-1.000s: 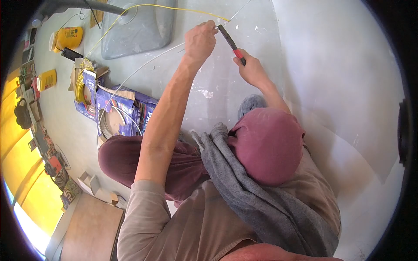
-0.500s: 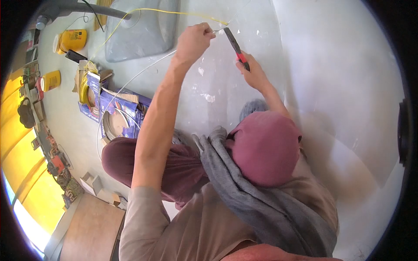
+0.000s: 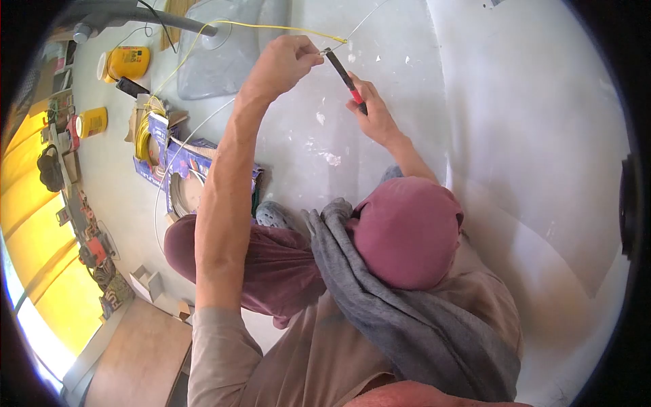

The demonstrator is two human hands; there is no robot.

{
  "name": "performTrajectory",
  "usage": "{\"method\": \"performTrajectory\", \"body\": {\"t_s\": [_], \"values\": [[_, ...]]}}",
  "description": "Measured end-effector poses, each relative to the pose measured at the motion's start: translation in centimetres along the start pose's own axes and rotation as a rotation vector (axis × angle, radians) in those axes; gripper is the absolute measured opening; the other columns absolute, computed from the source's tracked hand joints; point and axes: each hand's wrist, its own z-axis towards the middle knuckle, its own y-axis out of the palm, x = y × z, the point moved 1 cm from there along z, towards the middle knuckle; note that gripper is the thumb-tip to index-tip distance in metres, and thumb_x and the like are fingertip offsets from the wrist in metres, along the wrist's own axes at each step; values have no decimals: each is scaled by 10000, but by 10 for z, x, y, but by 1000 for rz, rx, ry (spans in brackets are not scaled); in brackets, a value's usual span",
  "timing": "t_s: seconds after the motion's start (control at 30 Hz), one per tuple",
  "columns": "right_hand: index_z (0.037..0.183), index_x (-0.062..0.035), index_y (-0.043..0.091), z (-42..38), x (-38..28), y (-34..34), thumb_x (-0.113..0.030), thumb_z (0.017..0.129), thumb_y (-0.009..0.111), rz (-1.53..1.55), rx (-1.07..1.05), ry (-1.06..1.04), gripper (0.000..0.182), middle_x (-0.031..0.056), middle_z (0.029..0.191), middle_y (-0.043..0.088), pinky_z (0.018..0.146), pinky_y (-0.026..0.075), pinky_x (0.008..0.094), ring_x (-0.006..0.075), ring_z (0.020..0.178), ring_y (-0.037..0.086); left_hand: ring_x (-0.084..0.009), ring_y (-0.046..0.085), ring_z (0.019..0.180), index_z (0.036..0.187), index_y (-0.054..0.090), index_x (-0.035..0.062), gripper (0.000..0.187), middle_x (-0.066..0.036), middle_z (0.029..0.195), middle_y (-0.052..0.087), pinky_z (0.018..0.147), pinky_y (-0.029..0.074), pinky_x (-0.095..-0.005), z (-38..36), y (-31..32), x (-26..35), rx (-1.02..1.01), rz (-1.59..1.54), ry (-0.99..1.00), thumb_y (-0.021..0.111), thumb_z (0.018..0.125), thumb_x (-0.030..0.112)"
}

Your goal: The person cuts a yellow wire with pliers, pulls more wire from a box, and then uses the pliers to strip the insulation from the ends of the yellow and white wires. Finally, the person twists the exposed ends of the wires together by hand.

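Observation:
My left hand is closed in a pinch on the white wire, which runs up to it from a coil at the left. The wire's short end pokes out past the fingertips. A slim black-and-red hand tool is gripped in my right hand, its black tip touching the wire end beside my left fingers. Just beyond the tool tip, the end of a yellow wire meets a thin pale wire leading off at the top.
Blue wire boxes with yellow and white coils stand left of my left arm. Yellow tubs sit farther left. A grey pole and a translucent grey container are at the top. Tools line the left edge above a wooden board.
Both hands have shifted left, with the tool tip now farther from the yellow wire's end. Less of the white wire's end shows beyond my left fingers. The camera view has shifted slightly.

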Motion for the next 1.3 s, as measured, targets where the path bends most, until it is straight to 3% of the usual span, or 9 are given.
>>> {"method": "performTrajectory", "body": {"t_s": [0.17,0.6,0.83,0.9,0.97,1.3], "values": [[1562,-143,364,5,2,11,33,940,636,93,59,-107,701,147,1287,523,961,514,383,275,1086,592,-69,498,629,932,723,-5,208,13,690,594,571,403,-263,-2,-5,2,-19,-15,-25,738,908,201],[1575,-136,349,6,7,13,45,940,621,140,7,-93,714,137,1261,536,948,514,365,251,1049,587,-62,505,651,955,739,-4,223,21,703,596,590,398,-247,-3,-6,3,-64,-19,-39,737,916,216],[1557,-120,376,3,12,13,8,957,622,175,35,-37,661,153,1287,556,960,510,356,259,1132,602,-63,514,665,960,736,-12,210,20,720,602,610,412,-243,8,-13,-20,-31,-100,53,728,937,197],[1554,-114,379,3,11,13,7,957,622,165,61,-30,655,155,1291,556,963,509,354,262,1143,603,-121,555,662,953,757,24,239,-26,707,645,630,448,-307,7,-14,-17,-50,-63,30,711,896,251],[1502,-94,433,4,9,12,-40,991,607,169,77,-42,543,98,1297,585,1013,482,357,222,1155,595,-121,552,661,948,755,23,241,-25,702,639,633,447,-307,5,-13,-10,-61,-55,12,712,894,254],[1453,-95,483,4,0,14,-51,982,628,92,79,-45,495,114,1242,585,969,492,369,238,1120,601,-123,537,650,928,748,13,246,-26,688,623,627,435,-307,5,-9,-9,-79,-87,16,712,894,254]]}}
